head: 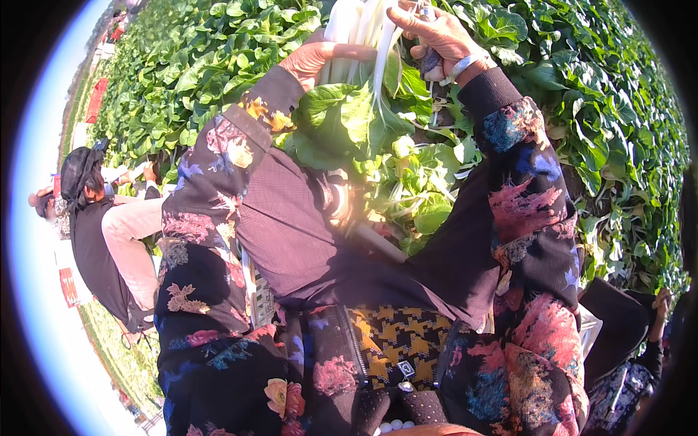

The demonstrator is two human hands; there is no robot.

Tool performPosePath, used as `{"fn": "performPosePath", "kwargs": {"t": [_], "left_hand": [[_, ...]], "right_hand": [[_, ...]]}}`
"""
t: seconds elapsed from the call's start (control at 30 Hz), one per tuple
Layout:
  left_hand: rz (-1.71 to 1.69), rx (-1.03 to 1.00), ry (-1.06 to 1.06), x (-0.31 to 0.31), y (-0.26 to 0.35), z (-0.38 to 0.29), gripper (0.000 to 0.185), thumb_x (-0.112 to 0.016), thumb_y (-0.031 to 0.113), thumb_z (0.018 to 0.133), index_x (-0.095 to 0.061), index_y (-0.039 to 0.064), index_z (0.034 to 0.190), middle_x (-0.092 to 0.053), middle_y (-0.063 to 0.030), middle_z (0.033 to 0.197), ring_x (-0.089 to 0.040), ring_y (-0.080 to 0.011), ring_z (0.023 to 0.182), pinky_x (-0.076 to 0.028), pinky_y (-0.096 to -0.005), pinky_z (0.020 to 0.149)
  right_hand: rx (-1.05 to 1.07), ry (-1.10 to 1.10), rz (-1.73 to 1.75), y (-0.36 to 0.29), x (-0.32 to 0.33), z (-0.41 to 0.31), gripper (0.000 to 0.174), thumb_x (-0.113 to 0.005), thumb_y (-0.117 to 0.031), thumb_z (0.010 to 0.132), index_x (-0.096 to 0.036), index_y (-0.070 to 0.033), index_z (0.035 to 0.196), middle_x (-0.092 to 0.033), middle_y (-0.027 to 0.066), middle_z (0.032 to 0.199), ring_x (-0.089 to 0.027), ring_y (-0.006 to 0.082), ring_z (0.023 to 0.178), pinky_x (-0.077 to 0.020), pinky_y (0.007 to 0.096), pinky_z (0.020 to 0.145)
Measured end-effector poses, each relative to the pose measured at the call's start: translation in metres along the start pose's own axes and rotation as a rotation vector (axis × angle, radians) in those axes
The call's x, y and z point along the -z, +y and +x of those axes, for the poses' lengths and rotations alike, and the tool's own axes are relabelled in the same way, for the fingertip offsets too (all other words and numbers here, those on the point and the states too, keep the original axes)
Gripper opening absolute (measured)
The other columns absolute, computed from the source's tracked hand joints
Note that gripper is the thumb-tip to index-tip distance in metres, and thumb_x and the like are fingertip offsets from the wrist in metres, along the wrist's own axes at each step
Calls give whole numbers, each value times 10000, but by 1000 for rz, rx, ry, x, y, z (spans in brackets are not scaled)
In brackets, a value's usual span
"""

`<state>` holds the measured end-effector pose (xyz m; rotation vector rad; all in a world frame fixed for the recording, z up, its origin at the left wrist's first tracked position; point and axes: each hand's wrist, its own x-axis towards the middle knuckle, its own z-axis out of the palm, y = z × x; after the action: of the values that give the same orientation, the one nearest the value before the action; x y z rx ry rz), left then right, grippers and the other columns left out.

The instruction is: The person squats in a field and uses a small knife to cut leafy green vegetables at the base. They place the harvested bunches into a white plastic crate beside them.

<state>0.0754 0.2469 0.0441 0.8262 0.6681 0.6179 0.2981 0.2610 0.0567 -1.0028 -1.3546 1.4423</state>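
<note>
A bunch of leafy greens with thick white stalks is held upside down at the top centre, its green leaves hanging towards my lap. My left hand is wrapped around the stalks, thumb across them. At the right of the bunch, my right hand has its fingers curled round a small tool with a metal part and a dark handle; its working end cannot be made out. The right thumb and forefinger are beside the outer stalks. A pale bracelet circles the right wrist.
Loose cut leaves lie on the ground between my knees. Dense rows of leafy greens grow ahead and on both sides. A person in a black cap crouches at left; another person is at lower right. Red crates stand far left.
</note>
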Motion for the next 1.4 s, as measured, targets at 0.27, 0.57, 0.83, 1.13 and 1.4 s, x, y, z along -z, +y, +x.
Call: {"fn": "performPosePath", "kwargs": {"t": [0.27, 0.57, 0.83, 1.13, 1.4], "left_hand": [[179, -150, 67, 11, 4, -2, 393, -620, 52, 799, -506, -19, 1168, -620, -119, 1018, -621, -199, 914, -528, -355, 797], [193, -169, 183, 28, 13, -16, 364, -638, 94, 786, -557, -45, 1112, -629, -117, 1016, -607, -201, 949, -483, -333, 868], [251, -210, 147, 2, 9, -10, 356, -606, 16, 776, -554, -13, 1127, -635, -122, 1008, -613, -196, 939, -475, -327, 875], [26, -273, 205, -16, 5, -5, 386, -633, 170, 842, -509, 36, 1182, -592, -74, 1061, -590, -159, 954, -504, -311, 803], [71, -374, 157, -43, -15, 5, 473, -661, 299, 823, -505, 49, 1192, -584, -51, 1089, -563, -139, 994, -460, -313, 873]], "right_hand": [[-87, -43, -25, 1, -1, -7, 203, -739, -224, 758, -596, -81, 783, -523, -24, 638, -446, 25, 481, -370, 158, 402], [63, 236, -258, -9, 54, 5, 215, -729, -245, 765, -615, -69, 813, -550, -15, 626, -488, 51, 467, -393, 181, 405], [5, -205, -120, 11, 1, -6, 652, -789, -366, 677, -526, -51, 1184, -565, -20, 829, -441, 16, 473, -365, 162, 410], [-22, -190, -58, 6, -21, -11, 549, -848, -318, 603, -568, -48, 991, -573, -1, 792, -529, 79, 643, -454, 226, 578], [148, -241, -138, 25, -37, -12, 468, -802, -168, 667, -587, 1, 1046, -624, 29, 940, -580, 91, 840, -482, 250, 767]]}}
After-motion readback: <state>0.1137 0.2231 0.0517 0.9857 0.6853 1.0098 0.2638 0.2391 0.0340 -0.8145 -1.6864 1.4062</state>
